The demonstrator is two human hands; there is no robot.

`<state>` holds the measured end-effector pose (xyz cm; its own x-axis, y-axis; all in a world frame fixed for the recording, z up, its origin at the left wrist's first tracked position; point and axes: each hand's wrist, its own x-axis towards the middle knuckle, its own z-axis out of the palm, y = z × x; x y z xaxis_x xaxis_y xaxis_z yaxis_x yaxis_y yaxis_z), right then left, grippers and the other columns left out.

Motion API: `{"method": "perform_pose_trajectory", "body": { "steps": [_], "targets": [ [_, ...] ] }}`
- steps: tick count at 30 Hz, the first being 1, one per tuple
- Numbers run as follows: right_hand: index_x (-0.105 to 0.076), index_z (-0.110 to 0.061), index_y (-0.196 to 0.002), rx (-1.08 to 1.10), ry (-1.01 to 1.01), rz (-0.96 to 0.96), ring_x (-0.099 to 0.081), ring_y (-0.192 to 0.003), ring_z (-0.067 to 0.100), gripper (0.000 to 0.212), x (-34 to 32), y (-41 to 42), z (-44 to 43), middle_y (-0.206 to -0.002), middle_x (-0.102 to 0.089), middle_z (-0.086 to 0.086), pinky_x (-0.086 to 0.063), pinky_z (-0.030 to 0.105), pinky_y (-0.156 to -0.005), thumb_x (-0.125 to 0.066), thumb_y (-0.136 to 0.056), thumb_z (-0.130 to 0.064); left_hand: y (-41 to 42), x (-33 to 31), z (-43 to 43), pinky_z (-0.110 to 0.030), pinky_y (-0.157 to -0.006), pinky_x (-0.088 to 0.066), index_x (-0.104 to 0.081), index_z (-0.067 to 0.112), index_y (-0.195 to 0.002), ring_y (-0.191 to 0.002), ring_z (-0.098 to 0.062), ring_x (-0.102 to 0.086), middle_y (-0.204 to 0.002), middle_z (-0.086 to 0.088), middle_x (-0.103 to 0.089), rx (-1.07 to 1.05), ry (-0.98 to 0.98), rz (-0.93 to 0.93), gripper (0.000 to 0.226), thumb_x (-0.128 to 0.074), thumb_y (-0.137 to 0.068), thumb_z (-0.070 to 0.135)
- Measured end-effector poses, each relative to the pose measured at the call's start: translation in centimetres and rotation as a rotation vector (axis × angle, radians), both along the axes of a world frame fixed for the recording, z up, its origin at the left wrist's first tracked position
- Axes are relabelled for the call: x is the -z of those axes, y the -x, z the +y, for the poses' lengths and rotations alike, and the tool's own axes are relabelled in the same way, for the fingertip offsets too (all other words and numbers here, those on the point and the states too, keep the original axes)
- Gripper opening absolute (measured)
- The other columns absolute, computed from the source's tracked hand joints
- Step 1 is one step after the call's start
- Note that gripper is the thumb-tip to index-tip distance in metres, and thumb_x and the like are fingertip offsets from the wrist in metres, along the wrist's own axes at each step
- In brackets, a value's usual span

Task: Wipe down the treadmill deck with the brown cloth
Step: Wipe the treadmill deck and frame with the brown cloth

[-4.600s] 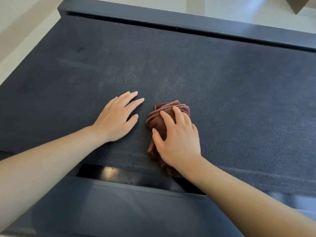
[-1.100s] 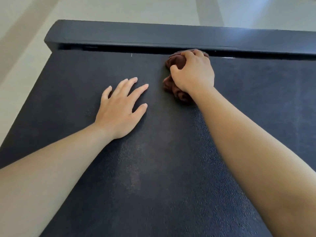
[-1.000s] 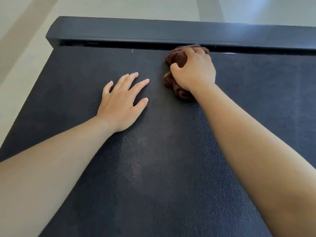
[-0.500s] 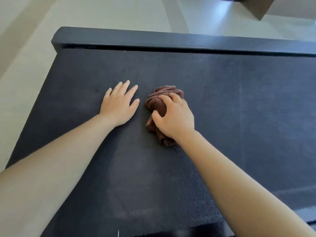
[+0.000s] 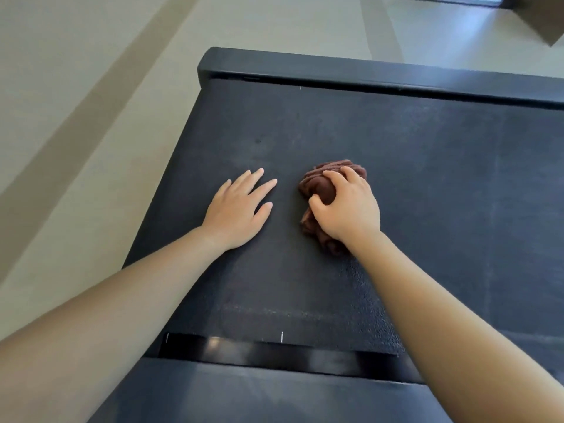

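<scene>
Our right hand (image 5: 348,209) curls its fingers (image 5: 332,177) round the bunched brown cloth (image 5: 317,190) mid-deck; our left hand (image 5: 236,213) lies flat, fingers spread, on the treadmill deck (image 5: 427,178) just beside it. We judge the wiping underway; next we sweep the cloth across the unwiped belt

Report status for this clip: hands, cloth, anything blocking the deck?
Copy: left hand flat on the deck, fingers straight; right hand grips the bunched brown cloth mid-deck; no obstacle seen around it.
</scene>
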<state>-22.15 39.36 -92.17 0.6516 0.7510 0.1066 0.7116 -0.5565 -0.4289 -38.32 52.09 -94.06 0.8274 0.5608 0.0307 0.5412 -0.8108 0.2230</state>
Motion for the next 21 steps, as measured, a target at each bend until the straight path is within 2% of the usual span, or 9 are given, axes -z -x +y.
{"method": "perform_pose_trajectory", "body": {
  "steps": [5,10,14,18,21],
  "targets": [
    [-0.05,-0.028,-0.127,-0.012,0.034,-0.016,-0.043,-0.12,0.027,0.051,-0.1,1.4,-0.9,-0.137,-0.045,0.001,-0.044,0.041,-0.089,-0.051,-0.081,-0.048,-0.1,0.0,0.2,-0.042,-0.116,-0.011,-0.024,0.031,-0.147,-0.145,-0.017,-0.01,-0.158,0.003,-0.015,-0.018,0.001,0.008,0.05,-0.033,-0.098,0.039],
    [-0.052,-0.029,-0.123,-0.022,-0.013,-0.04,-0.043,-0.122,0.024,0.046,0.5,2.2,-1.5,-0.137,-0.046,0.0,-0.046,0.044,-0.093,-0.05,-0.081,-0.048,-4.2,-0.1,1.6,-0.053,-0.114,-0.002,-0.016,0.034,-0.148,-0.146,-0.016,0.0,-0.159,0.003,-0.005,-0.082,0.058,0.077,0.052,-0.026,-0.098,0.045],
    [-0.053,-0.027,-0.123,0.006,-0.013,-0.044,-0.041,-0.124,0.024,0.044,0.6,-0.9,1.3,-0.138,-0.045,0.0,-0.044,0.045,-0.095,-0.05,-0.083,-0.046,-7.8,-0.1,4.4,-0.056,-0.113,0.0,-0.016,0.038,-0.147,-0.146,-0.017,0.001,-0.159,0.003,-0.005,-0.064,0.053,0.085,0.05,-0.025,-0.098,0.045],
    [-0.052,-0.027,-0.125,0.036,-0.004,-0.022,-0.041,-0.124,0.024,0.046,0.5,-4.9,5.5,-0.138,-0.045,0.0,-0.044,0.048,-0.096,-0.048,-0.084,-0.047,-9.5,0.4,8.1,-0.052,-0.114,-0.002,-0.023,0.046,-0.142,-0.145,-0.017,-0.004,-0.158,0.003,-0.012,-0.009,-0.01,0.035,0.048,-0.03,-0.095,0.05],
    [-0.052,-0.025,-0.127,0.043,-0.011,-0.003,-0.039,-0.125,0.025,0.049,0.5,-8.3,8.9,-0.138,-0.045,0.002,-0.042,0.049,-0.098,-0.049,-0.084,-0.047,-12.4,0.6,11.3,-0.051,-0.115,-0.002,-0.023,0.044,-0.143,-0.145,-0.017,-0.005,-0.158,0.003,-0.013,-0.037,0.003,0.023,0.049,-0.029,-0.094,0.05]
  ]
}}
